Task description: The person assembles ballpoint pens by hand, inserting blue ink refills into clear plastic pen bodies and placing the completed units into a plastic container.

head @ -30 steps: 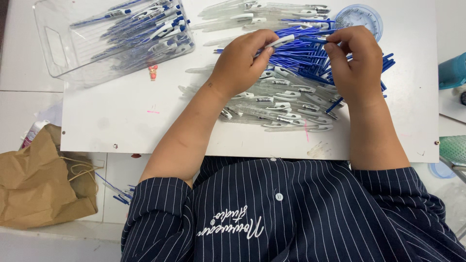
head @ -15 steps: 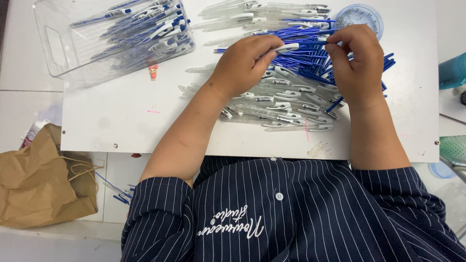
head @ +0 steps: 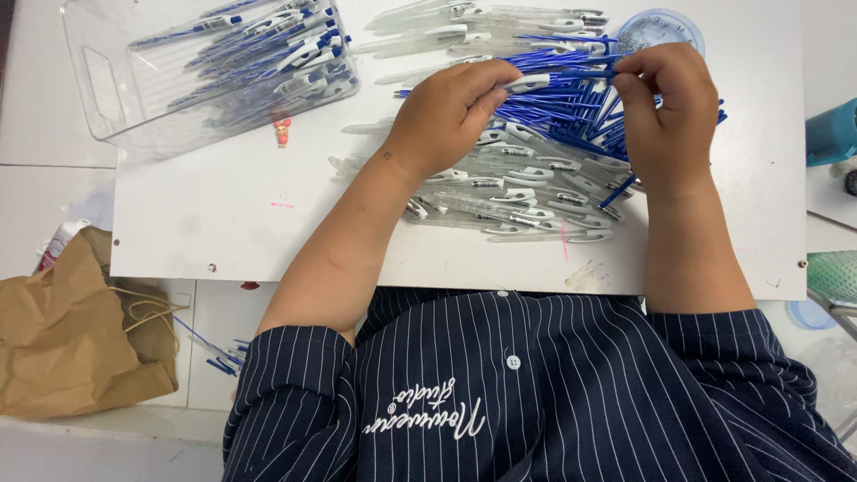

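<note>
A white board (head: 268, 223) fills the middle of the scene, its near-left part bare; a brown paper bag (head: 80, 339) slumps on the floor off its left edge; a clear plastic bin (head: 116, 98) of finished pens sits at the far-left corner; a heap of clear barrels (head: 527, 192) and blue refills (head: 571, 116) crowds the right side; the left hand (head: 442, 116) pinches a white-clipped pen (head: 527, 83); the right hand (head: 669, 112) grasps its far end, just above the heap.
</note>
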